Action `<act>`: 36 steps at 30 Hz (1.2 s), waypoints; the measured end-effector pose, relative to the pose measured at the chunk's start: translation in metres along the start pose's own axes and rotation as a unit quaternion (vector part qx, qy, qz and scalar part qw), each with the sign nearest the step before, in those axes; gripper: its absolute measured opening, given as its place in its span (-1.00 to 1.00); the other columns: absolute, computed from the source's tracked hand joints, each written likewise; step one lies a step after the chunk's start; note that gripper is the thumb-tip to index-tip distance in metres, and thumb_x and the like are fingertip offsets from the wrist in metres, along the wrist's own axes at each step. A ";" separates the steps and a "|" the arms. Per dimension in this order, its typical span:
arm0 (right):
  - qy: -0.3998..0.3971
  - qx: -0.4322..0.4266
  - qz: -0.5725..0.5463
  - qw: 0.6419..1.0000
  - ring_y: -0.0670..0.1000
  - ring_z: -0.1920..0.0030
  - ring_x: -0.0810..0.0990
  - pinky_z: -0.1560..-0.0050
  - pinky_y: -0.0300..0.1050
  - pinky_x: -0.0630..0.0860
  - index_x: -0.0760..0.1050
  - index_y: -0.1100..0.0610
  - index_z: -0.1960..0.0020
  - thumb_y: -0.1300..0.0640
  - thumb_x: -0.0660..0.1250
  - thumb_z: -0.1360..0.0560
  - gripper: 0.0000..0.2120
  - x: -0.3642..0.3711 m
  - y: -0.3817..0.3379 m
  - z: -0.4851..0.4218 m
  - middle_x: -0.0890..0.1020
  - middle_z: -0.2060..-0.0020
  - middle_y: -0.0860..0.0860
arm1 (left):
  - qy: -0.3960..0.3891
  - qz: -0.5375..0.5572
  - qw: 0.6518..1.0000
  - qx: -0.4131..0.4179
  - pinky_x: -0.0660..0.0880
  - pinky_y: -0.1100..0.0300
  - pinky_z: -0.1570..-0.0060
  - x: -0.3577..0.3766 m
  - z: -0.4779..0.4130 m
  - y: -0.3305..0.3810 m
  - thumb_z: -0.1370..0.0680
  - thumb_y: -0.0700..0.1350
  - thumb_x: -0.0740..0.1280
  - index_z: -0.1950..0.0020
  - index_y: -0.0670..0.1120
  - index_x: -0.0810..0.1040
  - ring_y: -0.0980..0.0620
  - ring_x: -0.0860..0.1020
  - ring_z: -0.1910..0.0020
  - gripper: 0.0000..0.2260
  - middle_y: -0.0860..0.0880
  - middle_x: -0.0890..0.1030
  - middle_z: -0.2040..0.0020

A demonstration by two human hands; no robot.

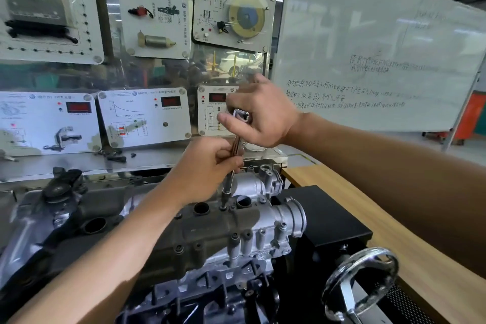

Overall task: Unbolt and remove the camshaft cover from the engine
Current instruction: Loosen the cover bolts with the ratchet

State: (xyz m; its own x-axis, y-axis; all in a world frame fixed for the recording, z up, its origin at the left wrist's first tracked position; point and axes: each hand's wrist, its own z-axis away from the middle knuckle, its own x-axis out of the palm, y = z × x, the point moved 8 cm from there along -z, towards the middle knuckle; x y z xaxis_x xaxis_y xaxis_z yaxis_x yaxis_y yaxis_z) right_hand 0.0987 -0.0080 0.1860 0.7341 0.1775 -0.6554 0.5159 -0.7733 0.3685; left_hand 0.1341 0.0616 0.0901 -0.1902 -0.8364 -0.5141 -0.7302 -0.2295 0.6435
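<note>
Camshaft cover [210,229], dark and ribbed, sits on top of the engine [236,279], which is mounted on a black stand [328,216] beside a wooden tabletop [394,221]. A long wrench [236,143] stands almost upright over the cover's far edge. Its socket [225,194] is seated down where a bolt would be, though the bolt head itself is hidden beneath it.

The right hand [265,116] wraps the chrome top end with thumb and fingers curled round it, so its grip is clamped on the wrench; that is the place to turn the tool from. The left hand [207,163] pinches the shaft lower down, its grip clamped on the wrench too. It is most likely there to steady the thin shaft so the socket does not tip off the bolt head. Holding high and low suits so tall a tool, since a push at the top alone would lean it.

Along the cover's near edge other bolts [179,248] sit in their bosses, so I judge the unbolting unfinished and the cover not ready to lift. A handwheel [363,284] on the stand, well apart from both hands, probably tilts the engine.
</note>
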 end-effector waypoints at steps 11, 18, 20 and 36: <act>-0.085 0.267 0.167 0.945 -0.02 0.46 0.35 0.46 -0.22 0.21 0.40 0.06 0.32 -0.13 0.24 -0.43 -0.71 -0.038 0.046 0.024 0.38 0.40 -0.01 | 0.158 0.018 0.987 0.007 0.60 0.29 0.32 0.016 -0.015 0.034 -0.35 -0.02 0.61 0.27 0.07 0.64 0.23 0.64 0.37 -0.84 0.16 0.68 0.34; -0.107 0.276 0.184 0.937 -0.02 0.46 0.28 0.45 -0.20 0.12 0.38 0.04 0.32 -0.10 0.22 -0.39 -0.76 -0.039 0.060 0.043 0.31 0.41 -0.02 | 0.152 0.056 0.987 0.004 0.64 0.14 0.25 0.043 -0.029 0.033 -0.35 -0.11 0.62 0.30 0.06 0.62 0.19 0.64 0.38 -0.81 0.11 0.67 0.37; -0.107 0.276 0.181 0.938 -0.02 0.46 0.29 0.46 -0.21 0.13 0.39 0.04 0.32 -0.09 0.21 -0.42 -0.76 -0.033 0.059 0.045 0.32 0.42 -0.02 | 0.148 0.050 0.988 0.004 0.63 0.17 0.26 0.046 -0.027 0.028 -0.35 -0.10 0.62 0.27 0.03 0.64 0.19 0.64 0.37 -0.83 0.11 0.67 0.35; -0.107 0.182 0.170 0.962 -0.01 0.49 0.31 0.46 -0.21 0.15 0.25 0.05 0.42 -0.10 0.22 -0.43 -0.65 -0.011 0.057 0.035 0.35 0.49 -0.02 | 0.176 0.045 0.983 0.020 0.61 0.23 0.31 0.047 -0.024 0.011 -0.34 -0.12 0.62 0.30 0.09 0.59 0.21 0.62 0.41 -0.77 0.15 0.65 0.38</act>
State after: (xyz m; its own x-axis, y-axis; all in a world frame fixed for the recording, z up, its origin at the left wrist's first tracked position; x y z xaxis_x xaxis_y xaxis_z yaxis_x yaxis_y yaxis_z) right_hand 0.1044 -0.0754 0.1907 0.7053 -0.2238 -0.6727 0.0439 -0.9332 0.3566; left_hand 0.1331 0.0074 0.0864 -0.0204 -0.9744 -0.2237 -0.7471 -0.1338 0.6511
